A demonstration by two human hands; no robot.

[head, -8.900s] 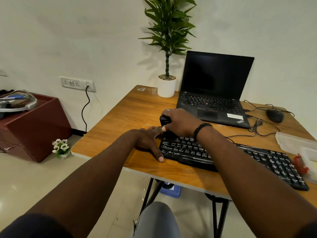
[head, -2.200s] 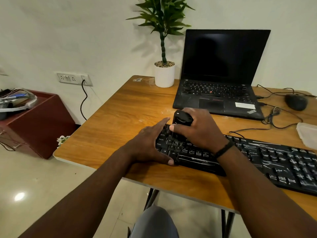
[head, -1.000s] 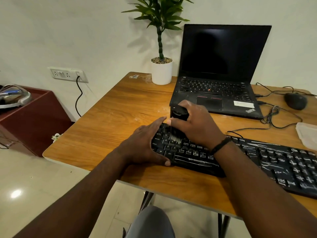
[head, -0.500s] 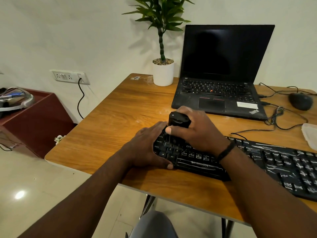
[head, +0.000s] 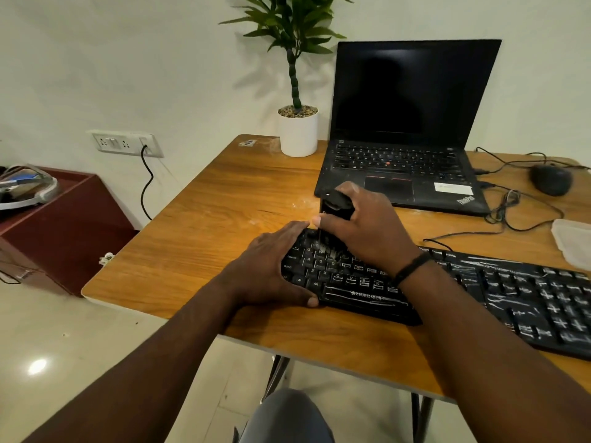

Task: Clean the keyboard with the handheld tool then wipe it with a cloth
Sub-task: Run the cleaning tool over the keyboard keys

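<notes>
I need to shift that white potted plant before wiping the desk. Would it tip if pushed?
Possibly. The potted plant has a tall stalk and leafy top above a narrow white pot, so pushing it high up might topple it. The pebbles at the rim suggest some stabilising weight. Pushing it low should slide it across the smooth desk.

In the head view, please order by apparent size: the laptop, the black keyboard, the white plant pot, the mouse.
1. laptop
2. keyboard, cut by the frame edge, so its rank against the laptop is unsure
3. plant pot
4. mouse
</notes>
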